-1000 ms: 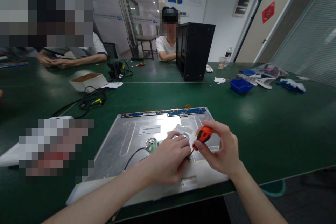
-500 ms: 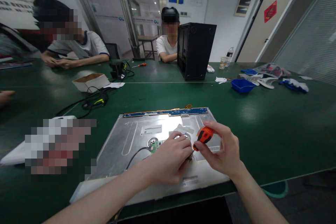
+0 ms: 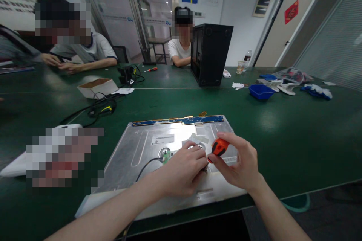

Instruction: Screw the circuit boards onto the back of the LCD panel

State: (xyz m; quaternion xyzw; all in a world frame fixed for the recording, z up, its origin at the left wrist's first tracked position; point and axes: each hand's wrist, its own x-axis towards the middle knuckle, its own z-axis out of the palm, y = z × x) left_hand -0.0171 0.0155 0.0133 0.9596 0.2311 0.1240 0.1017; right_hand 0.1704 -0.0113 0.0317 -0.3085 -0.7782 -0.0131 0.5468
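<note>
A flat silver display panel (image 3: 121,154) lies back side up before me, with a long blue circuit board (image 3: 169,121) along its far edge. My right hand (image 3: 240,160) pinches the orange and black handle of a screwdriver (image 3: 220,147), its shaft slanting down to the left. Over the panel's middle, my left hand (image 3: 185,167) is closed with fingers curled down beside the screwdriver's tip; what they grip is hidden. Partly covered by that hand is a small green circuit board (image 3: 166,157), from which a black cable (image 3: 145,165) runs toward me.
A black computer case (image 3: 212,54) stands across the green table (image 3: 283,135). Black cables (image 3: 103,107) and a white box (image 3: 97,88) lie at left, a blue tray (image 3: 261,92) and gloves (image 3: 316,91) at right. Two people sit opposite; another screwdriver (image 3: 151,69) lies near them.
The screwdriver's handle has turned slightly in my right hand, whose fingers have shifted a little. My left hand stays in place. A hand at the far left edge has mostly drawn out of view.
</note>
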